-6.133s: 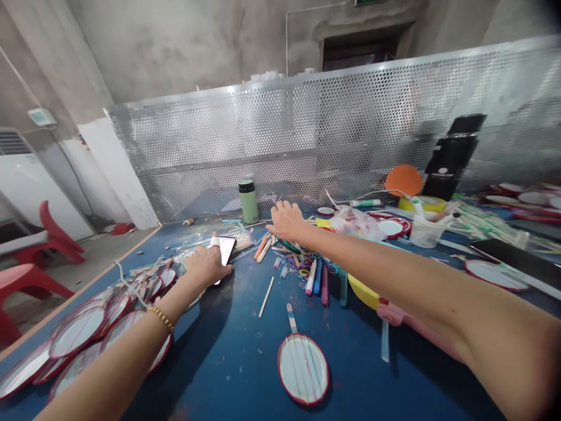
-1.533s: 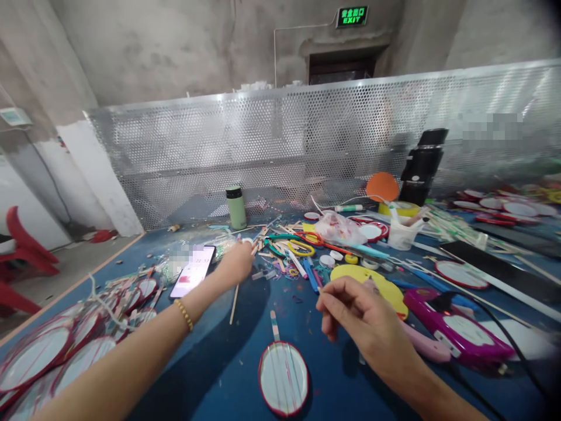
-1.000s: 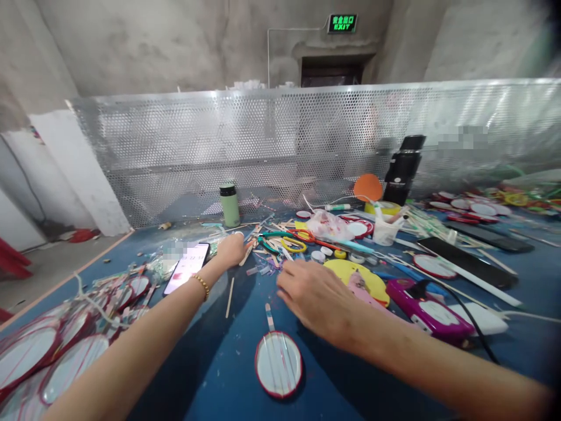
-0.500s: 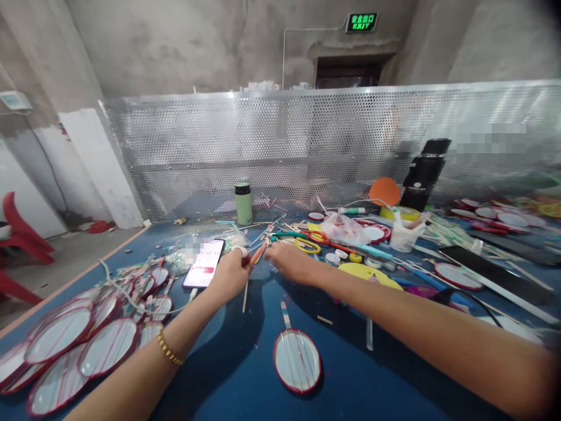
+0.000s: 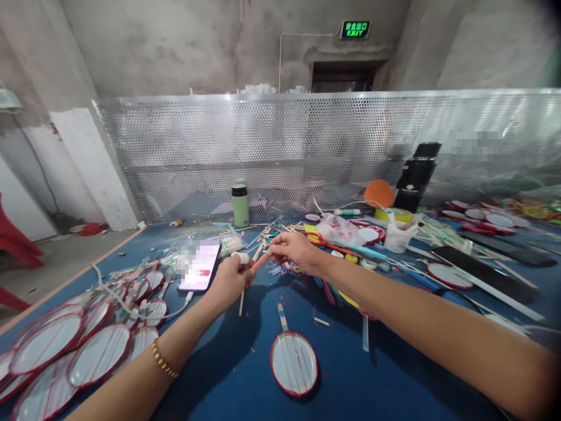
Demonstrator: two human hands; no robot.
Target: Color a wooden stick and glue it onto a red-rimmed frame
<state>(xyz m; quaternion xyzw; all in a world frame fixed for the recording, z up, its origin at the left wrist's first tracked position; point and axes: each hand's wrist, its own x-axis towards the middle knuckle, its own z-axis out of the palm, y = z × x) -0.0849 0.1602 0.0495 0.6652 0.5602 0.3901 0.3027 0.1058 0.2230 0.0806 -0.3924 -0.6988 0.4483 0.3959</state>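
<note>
My left hand is closed around a short orange stick-like piece, which slants up to the right. A small white round thing shows at its fingers; I cannot tell what kind it is. My right hand has its fingers pinched together at the upper end of the orange piece. Below my left hand a thin wooden stick points down. Nearer to me on the blue table lies an oval paddle with a red rim, a striped pale face and a flat stick handle.
Many similar paddles are piled at left beside a lit phone on a white cable. A green bottle, a black flask, a white cup and scattered sticks stand or lie before a perforated metal screen.
My right hand has come up from the scattered sticks and pinches the orange piece's upper end. My left hand has hardly moved. The view has shifted slightly.
</note>
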